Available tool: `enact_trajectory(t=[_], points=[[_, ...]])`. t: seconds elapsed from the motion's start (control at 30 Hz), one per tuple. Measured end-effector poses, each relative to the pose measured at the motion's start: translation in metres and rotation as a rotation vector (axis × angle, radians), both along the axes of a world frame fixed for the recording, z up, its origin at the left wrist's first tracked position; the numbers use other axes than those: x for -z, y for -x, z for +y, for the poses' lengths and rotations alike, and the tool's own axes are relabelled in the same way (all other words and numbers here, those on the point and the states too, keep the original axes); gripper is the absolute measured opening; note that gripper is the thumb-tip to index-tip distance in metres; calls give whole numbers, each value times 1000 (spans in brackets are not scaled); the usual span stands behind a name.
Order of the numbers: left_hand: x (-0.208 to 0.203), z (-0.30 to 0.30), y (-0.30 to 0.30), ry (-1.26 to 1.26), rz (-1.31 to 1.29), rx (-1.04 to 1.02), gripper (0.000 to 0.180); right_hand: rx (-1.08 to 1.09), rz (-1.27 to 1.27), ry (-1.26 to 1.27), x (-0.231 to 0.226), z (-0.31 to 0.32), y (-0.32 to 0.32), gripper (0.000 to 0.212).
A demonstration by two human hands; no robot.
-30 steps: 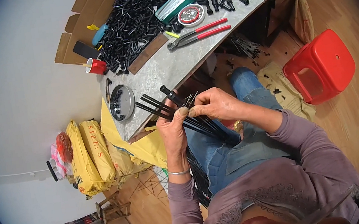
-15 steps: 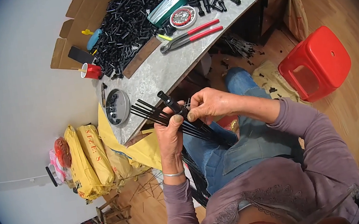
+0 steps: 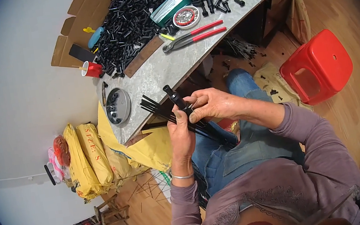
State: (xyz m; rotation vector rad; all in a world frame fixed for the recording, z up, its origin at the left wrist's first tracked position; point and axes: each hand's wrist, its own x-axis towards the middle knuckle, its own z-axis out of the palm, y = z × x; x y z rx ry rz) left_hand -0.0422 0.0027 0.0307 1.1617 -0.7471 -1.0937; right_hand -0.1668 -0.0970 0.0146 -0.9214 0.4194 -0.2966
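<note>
Centre: left hand (image 3: 182, 135) closed round black rods (image 3: 155, 106) and a black fitting (image 3: 174, 96), its capped end tilted up-left. Right hand (image 3: 217, 105), thumb to fingers, at the fitting's lower end; its hold cannot be told. Upper centre: heap of black parts (image 3: 132, 23), red-handled pliers (image 3: 207, 28). Left of hands: grey dish (image 3: 127, 105). Right: red stool (image 3: 339, 71). Fingers cover the fitting's lower end; heap cut off at top.

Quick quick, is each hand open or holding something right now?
Left hand: closed, holding black rods and a tube.
Right hand: closed, fingertips at the tube; what they pinch can't be told.
</note>
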Motion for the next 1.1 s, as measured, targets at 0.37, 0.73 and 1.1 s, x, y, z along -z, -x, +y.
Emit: enact_trajectory(t=[0.37, 0.73, 1.1], points=[[-4, -3, 15, -29, -83, -56, 51, -34, -100, -26, 5, -5, -4, 41], [-8, 1, 13, 12, -6, -5, 47, -61, -117, 0, 4, -5, -2, 43], [-2, -8, 7, 40, 37, -173, 41, 170, -55, -14, 7, 18, -21, 32]])
